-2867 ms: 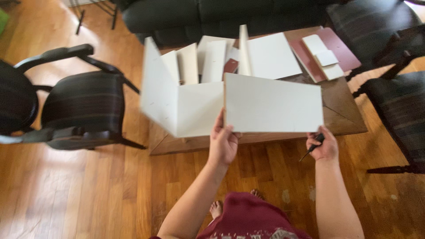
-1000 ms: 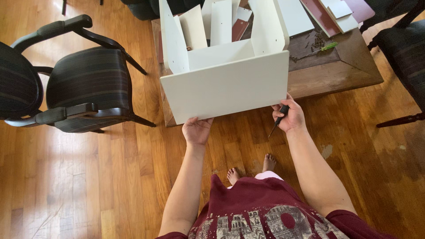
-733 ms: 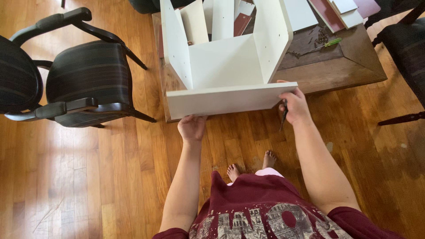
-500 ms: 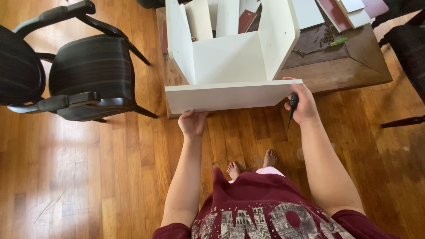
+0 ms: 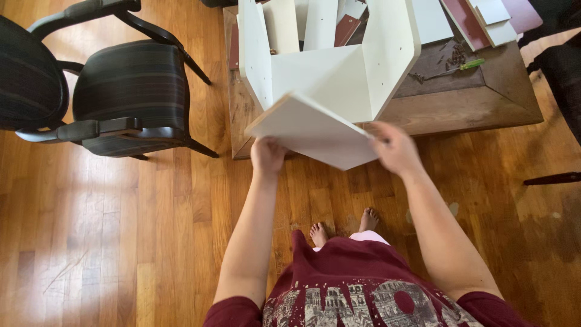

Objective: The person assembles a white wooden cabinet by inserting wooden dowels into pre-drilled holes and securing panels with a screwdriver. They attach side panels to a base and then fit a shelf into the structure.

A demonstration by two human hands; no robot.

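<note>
Glossy wooden plank floor (image 5: 121, 242) with a square brown wooden coffee table (image 5: 484, 109) on it. A dark upholstered armchair (image 5: 121, 91) stands left of the table. On the table: a smooth white three-sided panel assembly (image 5: 339, 66), with a green-handled screwdriver (image 5: 454, 68) behind it. A flat white rectangular panel (image 5: 315, 130) is held tilted before the assembly, long axis left to right. Left hand (image 5: 268, 154) grips its near-left edge; right hand (image 5: 394, 147) clasps its right end.

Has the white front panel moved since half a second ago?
Yes. The white panel has tipped from level along the wooden table edge to slanted, its right end dropped toward the floor.
</note>
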